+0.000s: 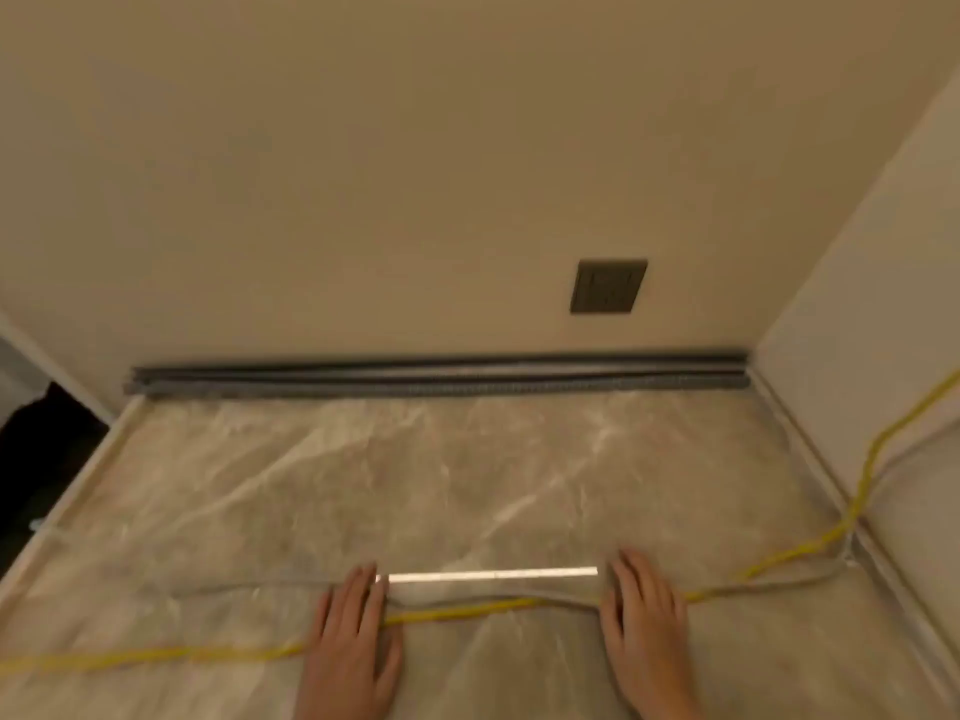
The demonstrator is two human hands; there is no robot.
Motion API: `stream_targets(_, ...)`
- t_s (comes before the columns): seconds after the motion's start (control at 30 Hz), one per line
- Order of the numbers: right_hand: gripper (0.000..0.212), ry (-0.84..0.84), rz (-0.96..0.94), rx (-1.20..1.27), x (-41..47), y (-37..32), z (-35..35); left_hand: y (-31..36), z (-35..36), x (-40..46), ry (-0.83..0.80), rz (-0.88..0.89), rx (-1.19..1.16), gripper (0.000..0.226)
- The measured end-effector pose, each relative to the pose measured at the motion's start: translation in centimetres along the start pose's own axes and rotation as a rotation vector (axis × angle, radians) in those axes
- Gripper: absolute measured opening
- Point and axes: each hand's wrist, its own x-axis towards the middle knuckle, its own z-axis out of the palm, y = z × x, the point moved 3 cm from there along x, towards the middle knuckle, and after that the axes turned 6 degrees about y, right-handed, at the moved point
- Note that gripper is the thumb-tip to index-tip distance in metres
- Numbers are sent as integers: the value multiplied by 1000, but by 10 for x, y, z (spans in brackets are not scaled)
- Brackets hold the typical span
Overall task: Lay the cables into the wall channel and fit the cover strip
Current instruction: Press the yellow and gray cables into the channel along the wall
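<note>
Motion blur softens everything, and both forearms are cut off by the lower edge. The left hand (353,621) and right hand (641,610) lie flat, fingers extended, palms down on the marble floor (467,470), gripping nothing; each hides a stretch of the yellow cable (467,611) beneath it. Between the fingertips lies a short pale cover strip (493,575), bright and straight. A thinner grey cable (498,596) curves beside the yellow one; its ends blur away. The yellow cable runs off frame at 8 o'clock and climbs toward 2 o'clock. At 12 o'clock the dark wall channel (436,379) runs along the wall's foot, a dark socket plate (608,286) above it.
</note>
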Motion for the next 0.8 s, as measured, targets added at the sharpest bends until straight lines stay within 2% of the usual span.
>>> stream_targets(0.07,46,-64,19,9,1,2,5,-4,5,-3,-46,10,11,56)
stream_targets(0.2,44,-64,56,32,-3,3,4,-6,14,-12,-92,-14,35,53)
stream_targets(0.4,30,-58,93,86,0,1,2,-7,11,-12,-52,5,67,50)
stream_targets(0.57,28,-111,84,146,5,-18,4,-11,11,-15,-42,-8,-6,54)
stream_targets(0.67,31,-195,-33,239,8,-43,11,-16,5,-14,84,-175,-32,55)
stream_targets(0.8,34,-300,-244,330,9,-81,20,-45,-1,-14,255,-661,9,65)
